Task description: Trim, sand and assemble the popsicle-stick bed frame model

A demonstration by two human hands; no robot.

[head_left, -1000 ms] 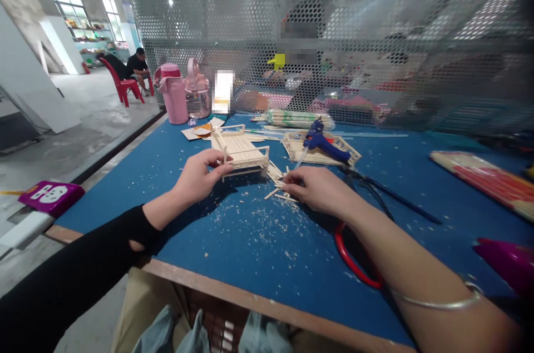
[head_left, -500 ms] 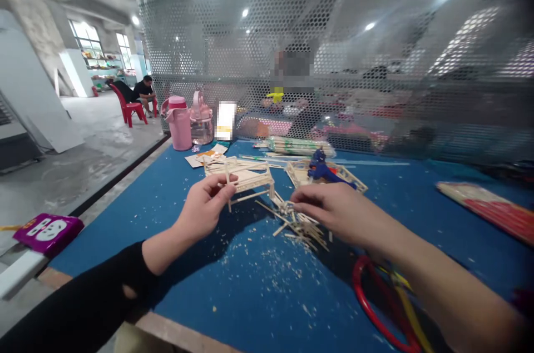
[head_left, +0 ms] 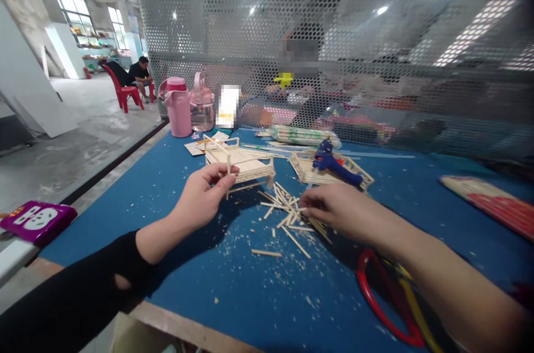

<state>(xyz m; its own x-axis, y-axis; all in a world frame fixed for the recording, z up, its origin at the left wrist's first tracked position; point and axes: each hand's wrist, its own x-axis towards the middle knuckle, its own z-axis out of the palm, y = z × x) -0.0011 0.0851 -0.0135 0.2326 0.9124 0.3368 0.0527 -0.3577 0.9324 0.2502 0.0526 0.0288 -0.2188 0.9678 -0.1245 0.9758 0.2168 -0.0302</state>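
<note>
My left hand (head_left: 208, 189) pinches a corner post of a small model (head_left: 246, 167) made of pale wooden sticks, with a slatted top and side rails, tilted above the table. My right hand (head_left: 327, 205) is over a loose pile of short wooden sticks (head_left: 287, 208), fingers drawn together at its right edge. What sits between those fingertips is too small and hidden to make out. Behind this hand, a blue glue gun (head_left: 336, 168) rests on a second stick frame (head_left: 302, 169).
Wood crumbs litter the blue table (head_left: 175, 286). Red-handled scissors or pliers (head_left: 367, 286) lie under my right forearm. Bagged sticks (head_left: 304, 135) are behind, with another pack (head_left: 492, 205) at right. A pink jug (head_left: 179, 111) and purple power strip (head_left: 39, 222) are left. A perforated screen (head_left: 233, 36) stands behind.
The stick pile has spread out, with one stick now lying apart towards me. My right hand has stayed at the pile. My left hand still holds the model, whose tilt shows more of its top.
</note>
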